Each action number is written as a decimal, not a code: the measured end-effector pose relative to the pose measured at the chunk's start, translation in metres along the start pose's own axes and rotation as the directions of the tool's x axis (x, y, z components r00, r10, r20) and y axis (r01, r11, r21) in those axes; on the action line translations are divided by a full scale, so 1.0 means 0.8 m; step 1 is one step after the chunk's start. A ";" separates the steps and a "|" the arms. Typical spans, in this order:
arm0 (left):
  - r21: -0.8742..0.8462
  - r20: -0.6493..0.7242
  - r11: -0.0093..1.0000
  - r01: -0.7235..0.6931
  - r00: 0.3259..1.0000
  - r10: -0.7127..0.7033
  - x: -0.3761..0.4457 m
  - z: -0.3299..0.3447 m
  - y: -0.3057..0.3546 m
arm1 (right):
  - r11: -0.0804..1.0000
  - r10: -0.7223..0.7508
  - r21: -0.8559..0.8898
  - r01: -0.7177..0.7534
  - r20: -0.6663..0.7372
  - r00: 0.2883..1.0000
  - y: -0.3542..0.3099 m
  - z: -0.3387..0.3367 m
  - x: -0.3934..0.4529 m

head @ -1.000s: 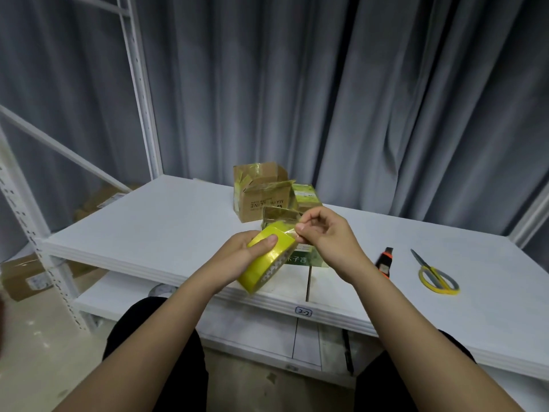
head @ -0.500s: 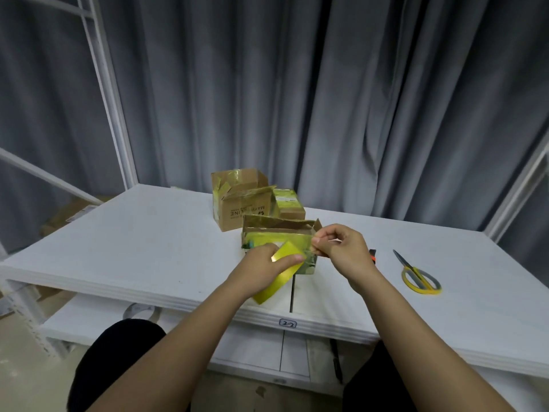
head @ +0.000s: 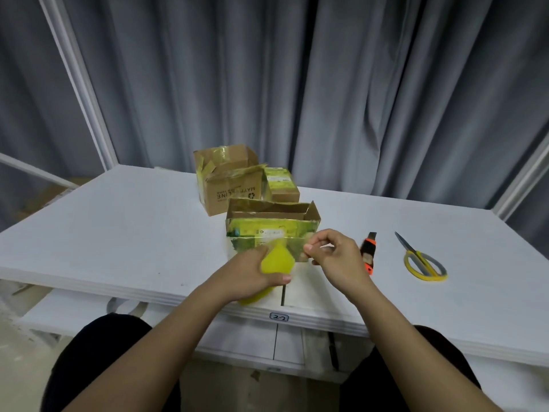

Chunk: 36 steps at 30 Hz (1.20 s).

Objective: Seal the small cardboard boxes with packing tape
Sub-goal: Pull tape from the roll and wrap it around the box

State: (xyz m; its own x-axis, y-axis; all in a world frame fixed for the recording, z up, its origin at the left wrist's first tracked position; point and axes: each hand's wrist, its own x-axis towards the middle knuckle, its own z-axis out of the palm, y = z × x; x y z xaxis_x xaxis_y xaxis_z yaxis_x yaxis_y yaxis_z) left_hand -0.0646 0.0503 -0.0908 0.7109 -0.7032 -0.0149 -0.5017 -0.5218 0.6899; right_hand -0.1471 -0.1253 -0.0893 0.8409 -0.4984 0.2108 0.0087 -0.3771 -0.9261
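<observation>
My left hand [head: 252,273] grips a yellow roll of packing tape [head: 276,261] just above the near edge of the white table [head: 118,233]. My right hand [head: 335,257] pinches the free tape end, with a short translucent strip stretched between the roll and the fingers. Right behind the hands stands a small open cardboard box [head: 270,226] covered in yellow-green tape, its flaps up. Further back stand a larger open brown box [head: 228,185] and a small closed box [head: 280,184] beside it.
An orange utility knife [head: 369,252] lies just right of my right hand. Scissors with yellow handles [head: 421,260] lie further right. Grey curtains hang behind the table. White shelf posts rise at the left and right. My knees are under the table edge.
The roll has dropped lower in my left hand and my hands have drawn apart, pulling out a short length of tape. The view has shifted so the open box shows fully behind them.
</observation>
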 end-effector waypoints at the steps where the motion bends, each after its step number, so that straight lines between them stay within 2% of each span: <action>1: 0.100 0.003 0.995 0.023 1.000 -0.023 0.003 0.003 -0.005 | 1.000 0.022 0.002 -0.022 -0.007 1.000 0.010 0.006 -0.004; 4: 0.310 0.005 0.948 0.076 0.997 -0.081 0.016 0.014 -0.020 | 0.997 0.073 0.042 -0.071 -0.044 0.996 0.035 0.024 -0.007; 8: 0.460 -0.032 0.887 0.045 0.999 -0.034 0.040 0.015 -0.036 | 0.987 0.144 0.082 -0.140 -0.048 0.988 0.053 0.045 0.006; 14: 0.452 -0.032 0.892 0.001 0.999 0.015 0.052 0.014 -0.072 | 0.982 0.146 0.122 -0.142 -0.022 0.989 0.066 0.057 0.006; 19: 0.441 0.086 0.892 -0.098 0.994 0.067 0.053 0.012 -0.102 | 0.978 0.145 0.154 -0.142 -0.009 0.989 0.086 0.064 -0.040; 22: 0.476 0.096 0.873 -0.108 0.993 0.071 0.069 0.012 -0.107 | 0.970 0.144 0.204 -0.135 -0.030 0.989 0.094 0.069 -0.057; 26: 0.522 0.119 0.844 -0.120 0.991 0.068 0.083 0.016 -0.103 | 0.974 0.142 0.178 -0.140 -0.001 0.990 0.097 0.070 -0.057; 29: 0.577 0.018 0.812 -0.090 0.995 0.097 0.079 0.021 -0.108 | 0.992 0.088 0.096 -0.086 -0.010 0.996 0.098 0.068 -0.058; 33: 0.714 -0.168 0.698 0.059 0.982 0.089 0.060 0.028 -0.107 | 0.996 0.082 0.017 -0.083 0.043 0.996 0.103 0.058 -0.068; 34: 0.699 -0.209 0.710 0.087 0.974 0.086 0.053 0.032 -0.103 | 0.995 0.095 0.018 -0.096 0.064 0.993 0.104 0.055 -0.071; 36: 0.535 -0.281 0.842 0.069 0.955 0.100 0.037 0.044 -0.089 | 0.993 0.103 0.038 -0.107 0.108 0.989 0.102 0.051 -0.074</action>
State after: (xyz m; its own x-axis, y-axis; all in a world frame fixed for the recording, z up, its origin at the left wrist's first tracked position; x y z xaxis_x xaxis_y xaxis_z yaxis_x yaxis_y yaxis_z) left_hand -0.0254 0.0497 -0.1658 0.7667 -0.5878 0.2581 -0.6370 -0.7465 0.1923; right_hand -0.1743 -0.0948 -0.1904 0.8909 -0.4473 0.0796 -0.0610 -0.2914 -0.9547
